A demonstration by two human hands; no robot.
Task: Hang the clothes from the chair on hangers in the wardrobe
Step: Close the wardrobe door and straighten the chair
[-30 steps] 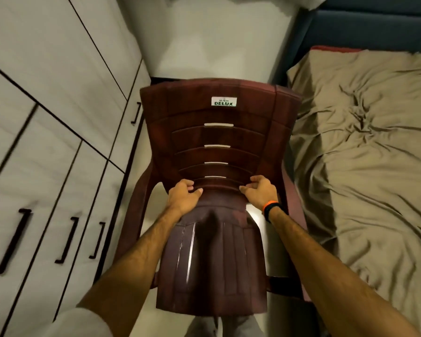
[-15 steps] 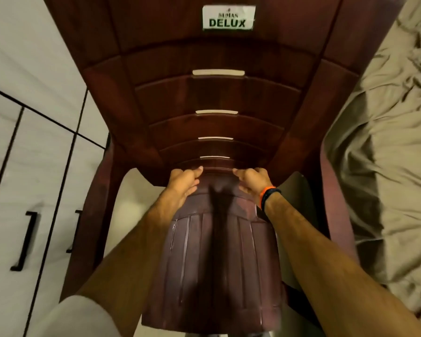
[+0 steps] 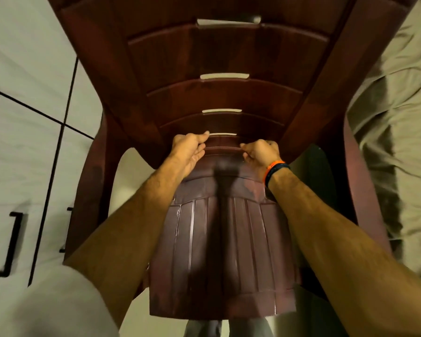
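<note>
Head view, looking down: the wardrobe [image 3: 22,147] fills the left of the frame, its pale doors all closed and its dark bar handles [image 3: 10,244] at lower left; the bed [image 3: 396,147], under a rumpled beige sheet, takes the right edge; the chair [image 3: 229,69], dark maroon plastic with a slatted back, occupies the centre from the top edge to the bottom, its seat [image 3: 219,251] bare of any garment in the part that shows. Both forearms reach up from the lower corners to the junction of seat and back at mid-frame; a pale sleeve [image 3: 46,305] covers the lower left corner. The left hand [image 3: 188,152] has its fingers curled toward the lowest slat of the chair back, thumb raised; whether it grips the slat or merely touches it cannot be told; the right hand [image 3: 259,153], with an orange and dark wristband [image 3: 275,170], has its fingers curled at the same slat, seemingly hooked on its edge. No clothes and no hangers appear anywhere in view; judged from this, either the garments lie out of sight or the chair is already emptied; no hanging can be confirmed, since the wardrobe interior is hidden.
</note>
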